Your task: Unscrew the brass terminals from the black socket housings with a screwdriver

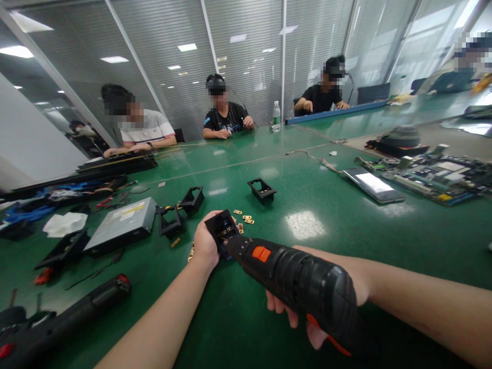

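My left hand (pixel 206 240) is closed around a black plastic socket housing (pixel 222 224), tilted so its open inside faces me. Small brass-coloured parts show inside it. In my right hand (pixel 282 307), fingers wrapped round the grip, is a black cordless screwdriver (pixel 295 271) with an orange switch. Its tip reaches into the housing; the exact contact point is hidden. Several small brass plates (pixel 249 221) lie just beyond my left hand. Two similar black frames (pixel 170 223) rest to the left, and another black frame (pixel 262 190) stands farther off.
A silver disc drive (pixel 122 225) lies at left, near a second black power tool (pixel 77 312). A phone (pixel 372 184) and a circuit board (pixel 442 174) are at right. Across the green table (pixel 246 159) several people sit, near a water bottle (pixel 276 117).
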`<state>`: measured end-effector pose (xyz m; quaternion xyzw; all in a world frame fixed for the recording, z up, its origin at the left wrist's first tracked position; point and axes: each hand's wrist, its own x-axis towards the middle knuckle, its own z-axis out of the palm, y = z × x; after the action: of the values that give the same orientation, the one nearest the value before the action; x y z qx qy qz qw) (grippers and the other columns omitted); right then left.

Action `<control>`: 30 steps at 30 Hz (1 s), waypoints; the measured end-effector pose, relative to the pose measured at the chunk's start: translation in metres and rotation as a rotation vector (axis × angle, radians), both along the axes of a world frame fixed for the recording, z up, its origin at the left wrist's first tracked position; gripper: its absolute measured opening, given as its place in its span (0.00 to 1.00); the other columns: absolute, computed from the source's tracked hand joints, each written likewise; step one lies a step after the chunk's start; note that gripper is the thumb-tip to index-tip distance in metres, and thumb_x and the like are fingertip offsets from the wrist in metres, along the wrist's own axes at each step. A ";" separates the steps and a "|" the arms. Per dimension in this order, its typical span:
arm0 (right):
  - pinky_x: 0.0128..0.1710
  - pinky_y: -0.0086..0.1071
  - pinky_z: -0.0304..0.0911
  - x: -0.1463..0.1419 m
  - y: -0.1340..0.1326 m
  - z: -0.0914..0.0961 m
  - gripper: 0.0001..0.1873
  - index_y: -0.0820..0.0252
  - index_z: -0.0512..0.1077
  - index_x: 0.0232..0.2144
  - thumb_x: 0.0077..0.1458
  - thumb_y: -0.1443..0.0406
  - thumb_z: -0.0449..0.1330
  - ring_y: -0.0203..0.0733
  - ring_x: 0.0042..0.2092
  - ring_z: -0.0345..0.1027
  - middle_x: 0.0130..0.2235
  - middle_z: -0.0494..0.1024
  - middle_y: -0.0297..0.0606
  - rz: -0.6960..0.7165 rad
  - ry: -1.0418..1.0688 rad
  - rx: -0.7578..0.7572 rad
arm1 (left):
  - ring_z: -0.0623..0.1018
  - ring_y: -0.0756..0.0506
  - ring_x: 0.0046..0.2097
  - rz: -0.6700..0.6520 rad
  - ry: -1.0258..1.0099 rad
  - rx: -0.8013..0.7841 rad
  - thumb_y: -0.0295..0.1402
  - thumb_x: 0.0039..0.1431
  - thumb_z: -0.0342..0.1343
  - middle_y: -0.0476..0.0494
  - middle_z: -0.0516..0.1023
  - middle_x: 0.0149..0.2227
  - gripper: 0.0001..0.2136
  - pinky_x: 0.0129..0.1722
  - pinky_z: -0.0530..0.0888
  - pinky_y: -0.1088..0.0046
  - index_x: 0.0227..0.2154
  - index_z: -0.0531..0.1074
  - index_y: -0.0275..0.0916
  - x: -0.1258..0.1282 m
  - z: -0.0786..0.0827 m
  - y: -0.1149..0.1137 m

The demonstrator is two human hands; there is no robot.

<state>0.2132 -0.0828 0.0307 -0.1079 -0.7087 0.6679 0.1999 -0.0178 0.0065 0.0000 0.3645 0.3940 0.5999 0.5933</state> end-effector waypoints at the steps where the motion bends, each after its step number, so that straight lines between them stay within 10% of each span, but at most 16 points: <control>1: 0.40 0.35 0.70 0.000 0.000 0.000 0.21 0.71 0.74 0.32 0.37 0.63 0.74 0.42 0.36 0.72 0.37 0.76 0.45 0.005 0.003 -0.009 | 0.77 0.43 0.27 -0.004 -0.001 0.001 0.35 0.49 0.54 0.43 0.76 0.25 0.08 0.29 0.74 0.65 0.29 0.72 0.36 0.000 0.000 0.000; 7: 0.54 0.45 0.63 0.003 0.004 -0.010 0.21 0.69 0.75 0.37 0.41 0.63 0.72 0.49 0.47 0.71 0.38 0.78 0.46 0.017 0.040 0.146 | 0.77 0.43 0.27 -0.012 0.003 0.023 0.35 0.49 0.54 0.43 0.76 0.25 0.08 0.28 0.74 0.65 0.29 0.73 0.36 -0.003 -0.003 0.001; 14: 0.37 0.34 0.71 0.004 0.001 -0.007 0.27 0.73 0.75 0.37 0.33 0.63 0.75 0.45 0.37 0.73 0.41 0.77 0.51 0.022 -0.013 -0.071 | 0.77 0.42 0.27 -0.012 -0.016 0.006 0.35 0.48 0.55 0.42 0.76 0.25 0.08 0.29 0.74 0.65 0.30 0.73 0.36 -0.001 -0.002 0.001; 30: 0.43 0.39 0.70 0.004 0.003 -0.009 0.25 0.69 0.77 0.36 0.36 0.60 0.74 0.49 0.43 0.73 0.41 0.78 0.47 -0.009 -0.035 0.042 | 0.77 0.43 0.27 -0.010 -0.017 0.009 0.36 0.48 0.55 0.43 0.76 0.25 0.09 0.28 0.74 0.65 0.30 0.72 0.35 -0.001 -0.003 0.002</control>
<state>0.2170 -0.0800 0.0214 -0.1185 -0.7255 0.6499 0.1928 -0.0188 0.0082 -0.0030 0.3643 0.3843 0.6018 0.5979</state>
